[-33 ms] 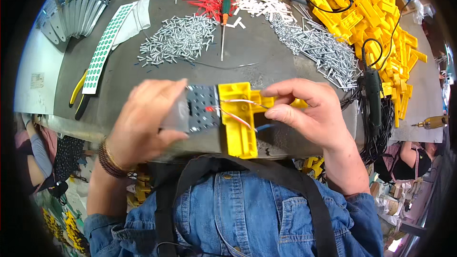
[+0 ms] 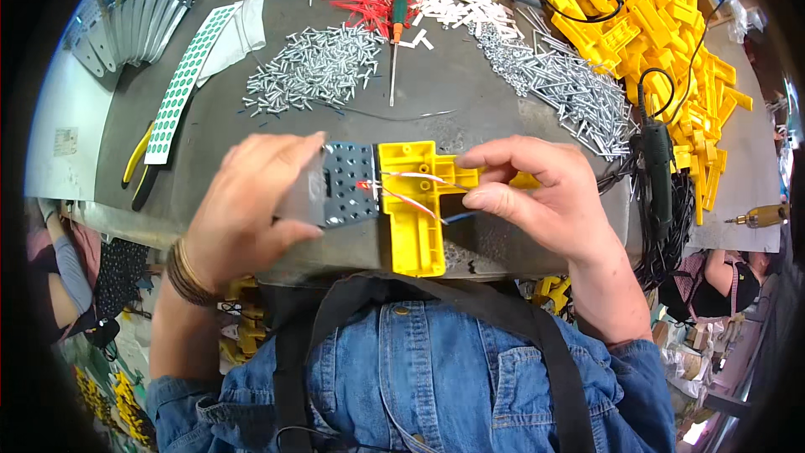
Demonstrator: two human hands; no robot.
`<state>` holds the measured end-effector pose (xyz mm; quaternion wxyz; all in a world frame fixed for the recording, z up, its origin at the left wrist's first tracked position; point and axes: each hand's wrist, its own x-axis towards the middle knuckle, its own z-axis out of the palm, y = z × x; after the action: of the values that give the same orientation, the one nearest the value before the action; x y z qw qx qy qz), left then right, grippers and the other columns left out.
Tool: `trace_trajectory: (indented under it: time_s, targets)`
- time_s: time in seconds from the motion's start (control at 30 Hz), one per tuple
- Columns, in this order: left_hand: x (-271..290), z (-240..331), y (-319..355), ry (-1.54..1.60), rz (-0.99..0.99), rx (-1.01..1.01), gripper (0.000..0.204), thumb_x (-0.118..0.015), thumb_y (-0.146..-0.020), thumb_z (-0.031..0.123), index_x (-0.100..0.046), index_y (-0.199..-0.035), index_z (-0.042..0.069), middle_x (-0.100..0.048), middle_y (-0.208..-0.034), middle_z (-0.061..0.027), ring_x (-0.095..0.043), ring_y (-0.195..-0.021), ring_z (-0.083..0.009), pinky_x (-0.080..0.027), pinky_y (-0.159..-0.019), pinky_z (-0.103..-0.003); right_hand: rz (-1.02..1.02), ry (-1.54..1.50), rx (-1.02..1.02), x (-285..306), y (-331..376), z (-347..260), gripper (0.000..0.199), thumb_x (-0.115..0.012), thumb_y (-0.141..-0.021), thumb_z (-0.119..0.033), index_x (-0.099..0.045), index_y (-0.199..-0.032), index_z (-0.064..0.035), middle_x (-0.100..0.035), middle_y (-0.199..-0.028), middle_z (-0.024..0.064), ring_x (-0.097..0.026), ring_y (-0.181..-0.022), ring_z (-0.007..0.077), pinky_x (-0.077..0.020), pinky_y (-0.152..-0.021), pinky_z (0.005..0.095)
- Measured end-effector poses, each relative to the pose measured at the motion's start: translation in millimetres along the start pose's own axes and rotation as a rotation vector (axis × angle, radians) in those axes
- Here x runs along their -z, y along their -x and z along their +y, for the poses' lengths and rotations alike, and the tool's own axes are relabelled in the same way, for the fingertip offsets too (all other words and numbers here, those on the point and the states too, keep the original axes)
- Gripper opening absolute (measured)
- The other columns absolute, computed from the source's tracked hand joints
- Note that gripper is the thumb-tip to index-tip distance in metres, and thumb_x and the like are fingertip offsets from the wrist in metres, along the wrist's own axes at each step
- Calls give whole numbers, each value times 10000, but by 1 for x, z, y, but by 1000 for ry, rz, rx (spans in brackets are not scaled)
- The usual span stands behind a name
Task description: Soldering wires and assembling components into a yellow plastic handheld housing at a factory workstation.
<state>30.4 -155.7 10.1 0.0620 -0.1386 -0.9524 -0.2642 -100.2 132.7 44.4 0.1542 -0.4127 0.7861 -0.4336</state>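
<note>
Grey workbench (image 2: 470, 109) under screws (image 2: 314, 67), yellow parts (image 2: 671, 33)

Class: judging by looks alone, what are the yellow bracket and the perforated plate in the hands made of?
Yellow bracket: probably moulded plastic, uniform glossy colour with ribbed edges. Perforated plate: likely metal, dull blue-grey with rows of punched holes, though coated plastic cannot be ruled out.

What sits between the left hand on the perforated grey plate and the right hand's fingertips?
In the head view, between left hand and right hand lie the grey plate and yellow plastic housing, with thin wires crossing it.

bench: grey metal worktop (image 2: 470, 109) (scuffed, curved front edge) | left: white surface (image 2: 63, 109) | light: bright, even
</note>
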Motion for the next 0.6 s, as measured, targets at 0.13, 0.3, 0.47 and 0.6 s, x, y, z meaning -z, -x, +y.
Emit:
trace_trajectory:
  time_s: [0.13,0.3,0.47,0.6]
  targets:
    - [21,-3,-14,19,-76,-72,863,-843,-607,268,-507,-1355,-1,-572,-1287,-186,-515,-1208,-354,-363,-1063,-422,44,137,135,6,-6,5,309,-772,-806,-187,-680,-1064,-43,-685,-868,82,-663,-813,210,-522,-745,322]
    - [17,10,-44,142,170,-172,463,-769,-738,195,-642,-1140,3,-648,-1153,-146,-612,-1079,-300,-470,-938,-371,246,104,31,44,1,21,261,-729,-838,-132,-678,-1065,-14,-678,-921,43,-626,-893,156,-494,-822,287]
    - [-18,15,-114,42,188,-116,162,-702,-811,162,-659,-906,37,-644,-847,-126,-630,-812,-289,-499,-743,-386,718,-611,-107,143,-26,96,470,-679,-899,-92,-497,-1320,11,-602,-1193,108,-579,-939,134,-480,-817,284]
    - [-43,27,-146,-272,-215,112,209,-700,-817,250,-649,-866,53,-640,-880,-134,-631,-890,-322,-508,-788,-425,753,-165,-139,139,-100,114,519,-680,-901,-95,-457,-1358,9,-552,-1279,135,-567,-955,142,-485,-785,271]
